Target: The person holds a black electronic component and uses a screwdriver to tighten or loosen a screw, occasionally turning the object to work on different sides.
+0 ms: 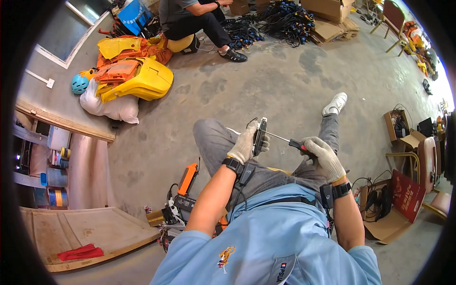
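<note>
My gloved left hand (247, 145) grips a slim black-and-silver part (260, 137) held upright above my lap, with a thin dark wire at its top. My gloved right hand (320, 154) is closed around the red-and-black handle of a screwdriver (302, 147). Its long metal shaft points left to the part in my left hand; I cannot tell whether the tip touches it. Below and left, an orange tool (187, 178) lies among dark devices and cables (175, 213) beside my leg.
A seated co-worker (190, 23) is near cable piles (285, 23) and cardboard boxes (327, 9). Yellow-orange plastic panels (147, 78) rest on white sacks (109, 109) at left. A wooden board (95, 223) is at lower left; chairs (427, 161) and cartons (380, 223) stand at right.
</note>
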